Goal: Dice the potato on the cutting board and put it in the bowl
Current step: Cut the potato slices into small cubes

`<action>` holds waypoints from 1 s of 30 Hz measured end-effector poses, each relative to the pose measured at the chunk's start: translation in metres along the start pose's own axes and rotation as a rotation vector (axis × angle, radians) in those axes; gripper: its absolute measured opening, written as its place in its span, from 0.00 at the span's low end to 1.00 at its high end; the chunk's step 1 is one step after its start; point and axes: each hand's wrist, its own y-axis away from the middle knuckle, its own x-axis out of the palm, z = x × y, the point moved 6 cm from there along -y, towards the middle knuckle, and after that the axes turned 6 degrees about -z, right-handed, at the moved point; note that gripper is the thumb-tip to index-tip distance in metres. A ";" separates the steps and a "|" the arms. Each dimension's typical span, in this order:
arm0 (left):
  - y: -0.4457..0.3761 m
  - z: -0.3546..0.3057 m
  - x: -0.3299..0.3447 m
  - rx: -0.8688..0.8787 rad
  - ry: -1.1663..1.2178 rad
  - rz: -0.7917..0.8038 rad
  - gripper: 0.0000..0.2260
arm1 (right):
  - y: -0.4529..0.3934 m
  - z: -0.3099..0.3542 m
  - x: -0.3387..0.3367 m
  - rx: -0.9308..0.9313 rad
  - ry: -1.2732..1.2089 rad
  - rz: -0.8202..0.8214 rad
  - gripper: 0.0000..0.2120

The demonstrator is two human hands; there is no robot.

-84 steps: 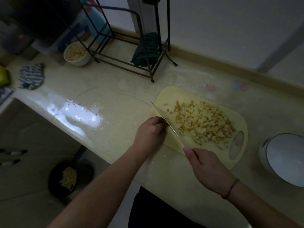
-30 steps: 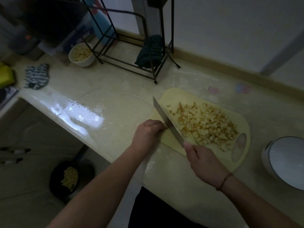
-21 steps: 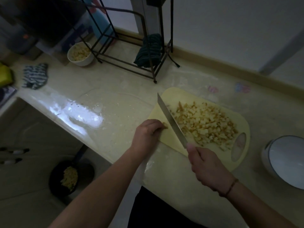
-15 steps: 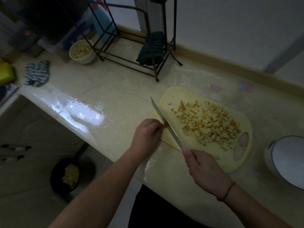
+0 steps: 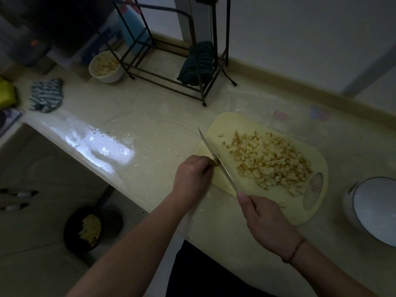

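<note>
While steadying last potato scrap (image 5: 216, 163) beside steel knife blade (image 5: 216, 157), left hand (image 5: 192, 177) fingers pinch it; right hand (image 5: 264, 219) fingers clench handle over pale yellow plastic cutting board (image 5: 233, 123).

Diced potato (image 5: 272, 161) heaped on yellowish cutting board (image 5: 252, 213)

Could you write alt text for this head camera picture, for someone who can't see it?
The right hand holds a knife over a yellow cutting board piled with diced potato, while the left hand steadies a last piece. A white bowl sits right.
</note>
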 end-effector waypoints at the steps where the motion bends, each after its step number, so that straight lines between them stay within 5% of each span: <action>1: 0.000 0.000 0.000 -0.004 -0.004 0.000 0.07 | 0.000 0.000 0.001 -0.003 0.002 -0.003 0.25; 12: -0.006 0.006 0.004 0.000 0.052 -0.040 0.06 | -0.015 -0.011 0.008 0.052 -0.013 0.067 0.26; 24: -0.023 -0.014 0.024 0.181 0.125 0.006 0.04 | 0.000 -0.036 -0.013 0.423 -0.437 0.106 0.26; 30: -0.036 -0.021 0.034 0.113 0.131 -0.035 0.04 | -0.007 -0.026 -0.035 0.200 -0.240 0.047 0.28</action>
